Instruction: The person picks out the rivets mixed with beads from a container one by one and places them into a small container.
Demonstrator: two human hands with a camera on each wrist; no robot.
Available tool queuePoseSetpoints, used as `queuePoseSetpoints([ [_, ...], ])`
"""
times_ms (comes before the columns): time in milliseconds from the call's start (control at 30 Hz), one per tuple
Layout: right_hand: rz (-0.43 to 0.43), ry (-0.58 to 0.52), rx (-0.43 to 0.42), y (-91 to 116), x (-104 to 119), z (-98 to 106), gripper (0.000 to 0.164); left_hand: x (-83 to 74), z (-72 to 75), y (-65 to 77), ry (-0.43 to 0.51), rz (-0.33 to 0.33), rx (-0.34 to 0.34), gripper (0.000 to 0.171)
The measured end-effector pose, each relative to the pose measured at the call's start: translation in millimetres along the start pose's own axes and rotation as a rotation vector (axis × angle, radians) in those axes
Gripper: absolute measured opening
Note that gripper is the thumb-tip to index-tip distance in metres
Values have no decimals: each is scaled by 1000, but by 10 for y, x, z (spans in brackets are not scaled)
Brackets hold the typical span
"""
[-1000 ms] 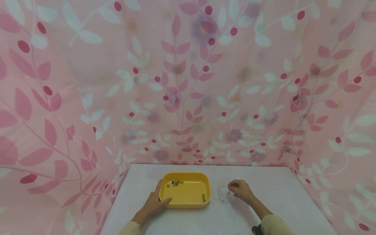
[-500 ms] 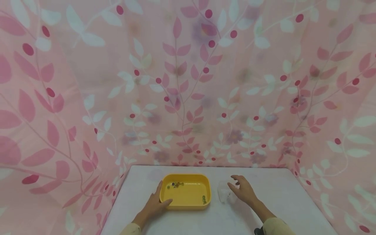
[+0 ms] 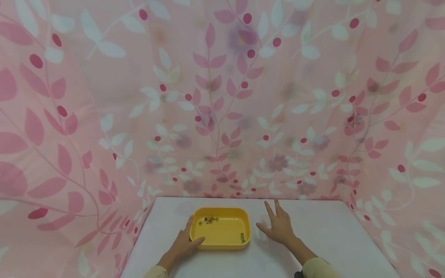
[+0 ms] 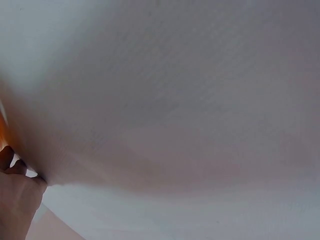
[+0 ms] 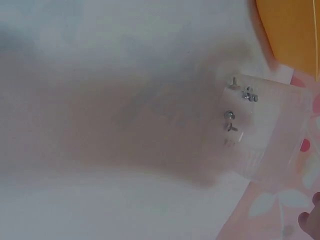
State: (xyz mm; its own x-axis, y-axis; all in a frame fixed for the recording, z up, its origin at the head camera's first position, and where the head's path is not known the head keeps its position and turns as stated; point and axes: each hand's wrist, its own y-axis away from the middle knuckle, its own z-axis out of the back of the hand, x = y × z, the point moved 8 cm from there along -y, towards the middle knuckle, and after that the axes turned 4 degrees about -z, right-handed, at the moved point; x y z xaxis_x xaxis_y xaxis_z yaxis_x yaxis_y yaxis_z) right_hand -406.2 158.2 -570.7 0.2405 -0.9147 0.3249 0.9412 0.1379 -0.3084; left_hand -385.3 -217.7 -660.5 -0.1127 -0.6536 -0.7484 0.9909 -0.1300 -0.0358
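In the head view, a yellow tray [image 3: 222, 247] stands on the table with small glassy marbles in it. One cluster of mixed marbles [image 3: 210, 220] lies at its far left; several green marbles [image 3: 242, 238] sit at the near right. My left hand [image 3: 184, 243] holds the tray's near left corner, thumb over the front rim and fingers along the side. Over a clear plastic box [image 5: 280, 125], my right hand [image 3: 279, 228] spreads its fingers, with nothing visible between them. Several silver wing-shaped pieces [image 5: 229, 115] show in that box in the right wrist view.
A white cloth covers the table [image 3: 333, 239]. Pink curtains [image 3: 222, 116] with a leaf print stand behind it and at both sides. The clear box lies just right of the tray, mostly hidden by the right hand in the head view.
My right hand had its fingertips together over the clear box; now its fingers have spread and reach farther forward, slightly left. The left hand and tray have stayed in place.
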Motion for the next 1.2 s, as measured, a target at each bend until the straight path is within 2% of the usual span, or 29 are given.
queuePoseSetpoints([
  [100, 9, 6, 14, -9, 46, -42, 94, -7, -2, -7, -3, -25, -7, 104],
  [467, 10, 72, 68, -112, 188, -187, 95, -93, 65, 8, -23, -41, -33, 101],
  [700, 17, 98, 61, -127, 257, -237, 92, 4, 5, -10, 4, -21, -12, 103],
  [933, 68, 54, 72, -128, 391, -309, 90, 46, -32, 7, 14, 18, -2, 103],
  [1200, 64, 43, 71, -149, 442, -437, 89, -15, 2, 11, 24, -7, -1, 102],
])
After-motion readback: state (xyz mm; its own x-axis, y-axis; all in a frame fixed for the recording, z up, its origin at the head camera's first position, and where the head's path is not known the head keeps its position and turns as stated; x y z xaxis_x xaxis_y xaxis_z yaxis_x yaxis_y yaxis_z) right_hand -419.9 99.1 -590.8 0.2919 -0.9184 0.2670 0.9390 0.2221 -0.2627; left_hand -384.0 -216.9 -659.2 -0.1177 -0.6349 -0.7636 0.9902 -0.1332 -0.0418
